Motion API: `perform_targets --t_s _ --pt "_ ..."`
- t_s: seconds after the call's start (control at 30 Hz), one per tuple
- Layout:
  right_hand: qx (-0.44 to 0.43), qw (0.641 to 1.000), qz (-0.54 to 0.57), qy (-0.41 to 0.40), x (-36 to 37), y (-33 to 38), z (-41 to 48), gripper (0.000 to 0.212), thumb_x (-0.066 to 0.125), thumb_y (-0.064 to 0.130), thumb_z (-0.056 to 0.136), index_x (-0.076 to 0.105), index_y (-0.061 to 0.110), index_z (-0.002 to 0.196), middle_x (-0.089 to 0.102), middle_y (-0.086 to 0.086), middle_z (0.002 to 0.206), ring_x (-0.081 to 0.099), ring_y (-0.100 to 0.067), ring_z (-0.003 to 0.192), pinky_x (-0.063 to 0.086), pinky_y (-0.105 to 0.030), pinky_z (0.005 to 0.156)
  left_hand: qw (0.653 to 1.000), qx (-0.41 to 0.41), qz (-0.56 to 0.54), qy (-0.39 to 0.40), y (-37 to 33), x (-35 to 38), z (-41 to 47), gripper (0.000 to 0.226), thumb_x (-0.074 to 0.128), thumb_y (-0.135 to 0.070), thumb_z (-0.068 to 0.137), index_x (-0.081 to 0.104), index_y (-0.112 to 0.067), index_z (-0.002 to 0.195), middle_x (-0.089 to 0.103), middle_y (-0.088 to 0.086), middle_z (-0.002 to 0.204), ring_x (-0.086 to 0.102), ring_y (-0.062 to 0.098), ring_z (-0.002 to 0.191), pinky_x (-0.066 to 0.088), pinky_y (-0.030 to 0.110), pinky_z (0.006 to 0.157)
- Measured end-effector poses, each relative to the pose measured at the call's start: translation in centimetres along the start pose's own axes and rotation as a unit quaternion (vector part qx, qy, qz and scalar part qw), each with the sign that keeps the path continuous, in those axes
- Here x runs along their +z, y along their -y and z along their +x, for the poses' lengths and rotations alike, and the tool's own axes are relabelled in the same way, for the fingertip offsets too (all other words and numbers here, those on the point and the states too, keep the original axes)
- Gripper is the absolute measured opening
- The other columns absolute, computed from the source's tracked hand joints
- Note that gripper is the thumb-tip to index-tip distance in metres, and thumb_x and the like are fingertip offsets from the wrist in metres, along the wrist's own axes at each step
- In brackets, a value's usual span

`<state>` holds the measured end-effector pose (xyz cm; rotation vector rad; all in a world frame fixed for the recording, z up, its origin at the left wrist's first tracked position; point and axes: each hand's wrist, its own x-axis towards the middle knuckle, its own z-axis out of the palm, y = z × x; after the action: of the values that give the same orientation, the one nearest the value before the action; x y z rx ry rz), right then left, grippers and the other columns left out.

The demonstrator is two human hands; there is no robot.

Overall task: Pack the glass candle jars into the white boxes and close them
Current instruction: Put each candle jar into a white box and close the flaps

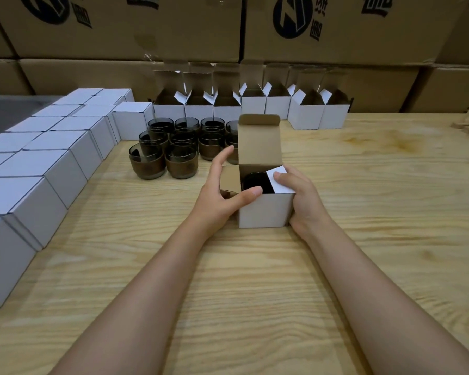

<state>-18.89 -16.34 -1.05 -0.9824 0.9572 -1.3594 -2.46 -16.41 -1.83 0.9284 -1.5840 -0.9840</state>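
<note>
jar point(256, 182) sits inside box point(266, 209) between left hand point(222, 193), right hand point(295, 196).

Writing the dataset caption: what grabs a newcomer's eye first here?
The open white box at centre, a dark jar inside, left hand and right hand on it, right thumb pressing a side flap. Just behind, a cluster of dark glass jars; rows of closed white boxes along the left edge.
</note>
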Motion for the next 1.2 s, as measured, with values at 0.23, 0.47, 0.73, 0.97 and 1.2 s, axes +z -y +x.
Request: perform_targets --t_s 0.23,0.47,0.73,0.97,1.2 --pt "-0.014 1.0 0.011 -0.002 0.0 -0.2 0.3 0.011 0.051 0.008 0.09 0.061 0.013 0.09 0.067 -0.003 0.081 0.062 -0.016 0.067 0.049 -0.024 0.058 0.991 -0.087 -0.097 0.021 0.4 -0.1 0.9 0.052 0.016 -0.061 0.095 0.044 -0.044 0.135 0.06 -0.017 0.129 0.053 0.007 0.122 0.033 0.041 0.111" --pt "-0.025 0.999 0.001 0.029 0.3 -0.5 0.2 0.02 0.048 0.011 0.093 0.061 0.01 0.108 0.065 -0.011 0.098 0.061 -0.023 0.084 0.048 -0.032 0.069 0.986 -0.107 -0.122 -0.025 -0.2 0.8 1.2 0.032 0.058 -0.022 0.095 0.06 -0.014 0.126 0.069 0.012 0.116 0.065 0.024 0.104 0.049 0.042 0.094" --pt "-0.066 0.995 0.029 0.071 0.1 -0.6 0.3 0.038 0.057 0.017 0.088 0.056 0.034 0.122 0.066 -0.014 0.115 0.066 -0.028 0.099 0.055 -0.041 0.082 0.987 -0.093 -0.124 -0.05 -0.1 1.0 1.2 0.025 0.056 -0.012 0.095 0.065 -0.023 0.116 0.072 0.006 0.101 0.065 0.011 0.089 0.053 0.027 0.081" --pt "-0.092 0.988 -0.014 0.126 0.2 -0.5 -0.3 0.077 0.081 0.068 0.046 0.05 0.021 0.099 0.063 0.009 0.089 0.061 -0.011 0.084 0.051 -0.027 0.069 0.983 -0.085 -0.157 -0.044 0.1 0.4 1.2 0.018 0.064 -0.021 0.088 0.068 -0.027 0.104 0.071 -0.003 0.091 0.065 0.005 0.081 0.052 0.019 0.07" --pt "-0.042 0.984 0.016 0.17 0.5 -0.4 -0.4 0.074 0.085 0.062 0.045 0.05 0.024 0.098 0.064 0.004 0.094 0.062 -0.015 0.086 0.052 -0.031 0.071 0.958 -0.111 -0.265 -0.016 0.1 -0.1 1.1 0.024 0.066 -0.019 0.076 0.066 -0.023 0.1 0.073 -0.004 0.091 0.065 0.013 0.084 0.052 0.028 0.076"
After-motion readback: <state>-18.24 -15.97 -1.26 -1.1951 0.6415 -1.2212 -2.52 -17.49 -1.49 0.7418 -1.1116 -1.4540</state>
